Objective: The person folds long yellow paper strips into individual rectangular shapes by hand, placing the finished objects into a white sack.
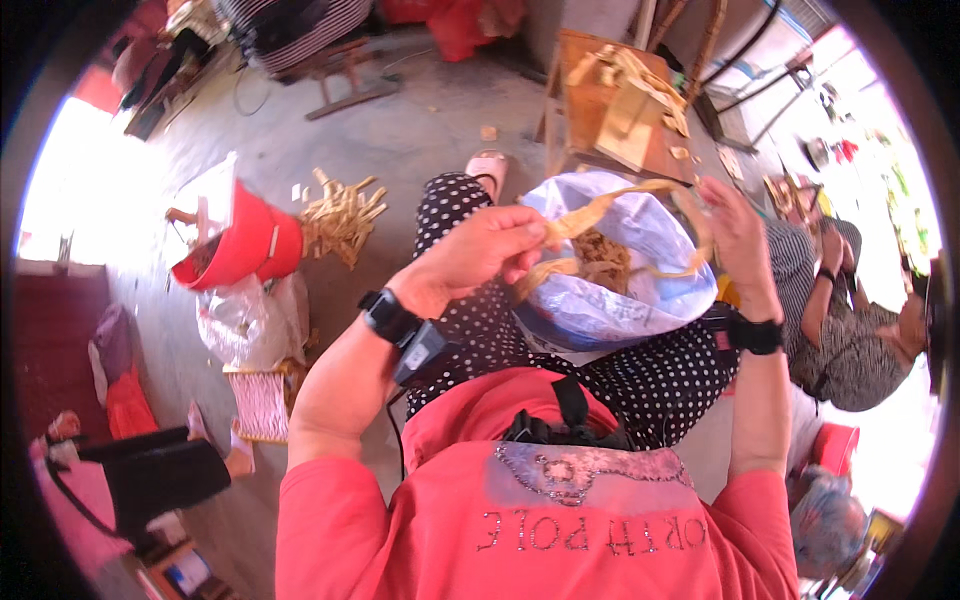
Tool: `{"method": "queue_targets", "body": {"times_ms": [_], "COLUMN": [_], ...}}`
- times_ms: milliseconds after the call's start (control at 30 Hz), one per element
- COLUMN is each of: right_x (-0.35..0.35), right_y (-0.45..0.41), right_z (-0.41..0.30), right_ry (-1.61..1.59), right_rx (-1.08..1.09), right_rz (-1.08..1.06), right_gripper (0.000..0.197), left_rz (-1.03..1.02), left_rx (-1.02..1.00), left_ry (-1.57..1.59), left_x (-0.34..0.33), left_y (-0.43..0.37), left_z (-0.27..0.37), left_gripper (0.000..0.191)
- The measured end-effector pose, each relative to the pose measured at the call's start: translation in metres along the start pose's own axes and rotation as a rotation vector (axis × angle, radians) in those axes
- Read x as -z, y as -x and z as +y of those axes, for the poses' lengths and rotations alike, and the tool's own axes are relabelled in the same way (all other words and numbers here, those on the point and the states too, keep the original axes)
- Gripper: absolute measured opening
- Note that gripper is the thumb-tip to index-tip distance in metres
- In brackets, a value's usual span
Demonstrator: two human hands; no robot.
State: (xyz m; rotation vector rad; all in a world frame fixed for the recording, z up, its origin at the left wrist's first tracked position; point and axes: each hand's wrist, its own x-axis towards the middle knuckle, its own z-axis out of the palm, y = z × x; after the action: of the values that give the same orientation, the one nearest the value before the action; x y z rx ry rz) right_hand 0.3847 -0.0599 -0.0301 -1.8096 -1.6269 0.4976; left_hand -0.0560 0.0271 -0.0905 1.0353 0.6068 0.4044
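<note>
My left hand point(491, 244) pinches a long, thin, yellowish strip point(589, 217) between thumb and fingers. It looks like dried plant material, but I cannot tell which kind. The strip arches across to the right, and a loop hangs beside my right hand point(735, 229). Those fingers are blurred and partly bent near the strip; whether they grip it is unclear. Beneath both hands, a white plastic sack point(660, 319) stands between my knees with its mouth wide. Brown, crumpled material point(602, 259) lies inside it.
Beyond the sack, a wooden stool point(574, 97) carries more strips point(630, 71) and a wooden block point(630, 127). Cut pieces point(341, 214) lie heaped on the floor by a red bucket point(255, 244). A seated person point(847, 330) is at right; another person point(150, 480) sits lower left.
</note>
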Motion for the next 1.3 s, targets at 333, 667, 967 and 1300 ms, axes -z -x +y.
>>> {"method": "queue_targets", "body": {"times_ms": [333, 667, 967, 1300], "right_x": [-0.089, -0.108, -0.087, -0.1], "right_y": [0.0, 0.018, 0.018, 0.021], "right_z": [-0.074, -0.056, 0.007, 0.09], "right_ry": [-0.924, -0.799, -1.151, -1.441], "right_rx": [-0.26, -0.329, -0.843, -0.788], "right_rz": [-0.676, -0.572, -0.646, -0.159], "right_gripper": [0.034, 0.026, 0.06, 0.026], "left_rz": [-0.236, -0.186, 0.074, 0.253], "left_rx": [0.004, 0.117, -0.551, -0.763], "left_ry": [0.192, 0.153, -0.4, -1.009], "left_x": [-0.013, -0.02, -0.066, -0.121], "left_y": [-0.011, -0.026, -0.117, -0.21], "left_z": [0.024, 0.004, -0.034, -0.077], "left_gripper": [0.04, 0.042, 0.025, 0.029]}}
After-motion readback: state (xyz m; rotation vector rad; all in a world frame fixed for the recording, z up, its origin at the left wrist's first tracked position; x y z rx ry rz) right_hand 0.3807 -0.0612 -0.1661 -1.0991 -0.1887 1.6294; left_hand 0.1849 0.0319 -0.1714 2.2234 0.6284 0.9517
